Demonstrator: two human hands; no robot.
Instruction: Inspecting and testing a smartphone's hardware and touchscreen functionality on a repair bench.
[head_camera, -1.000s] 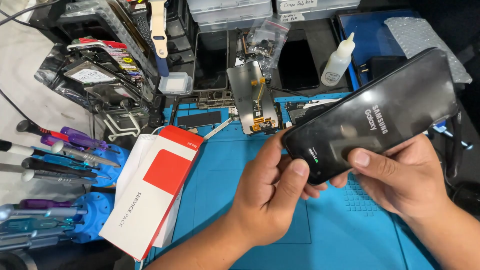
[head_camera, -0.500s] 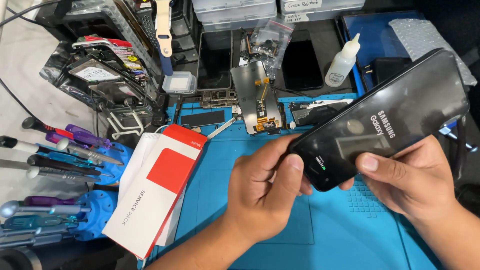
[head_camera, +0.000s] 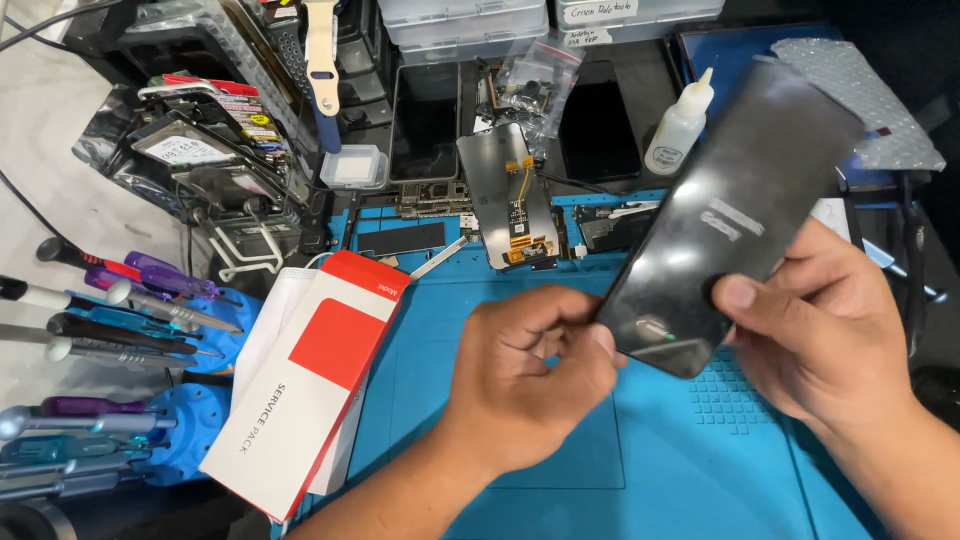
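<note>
A glossy black phone back cover (head_camera: 735, 215) is held tilted above the blue work mat (head_camera: 560, 470), its long end pointing up and right. My right hand (head_camera: 815, 335) grips its lower right side, thumb pressed on the glossy face. My left hand (head_camera: 525, 375) pinches the cover's lower left corner with curled fingers. On the mat behind lies a phone screen assembly (head_camera: 510, 195) with an orange flex cable, face down.
A red and white cardboard box (head_camera: 305, 385) lies at the mat's left edge. Several screwdrivers (head_camera: 120, 320) stand in blue holders at far left. A small white dropper bottle (head_camera: 680, 125), dark phone parts, plastic bags and storage bins crowd the back.
The cover has tilted steeper and swung up, its face now blurred by motion. My left hand's fingers have closed tighter on its lower corner. The view has shifted slightly.
</note>
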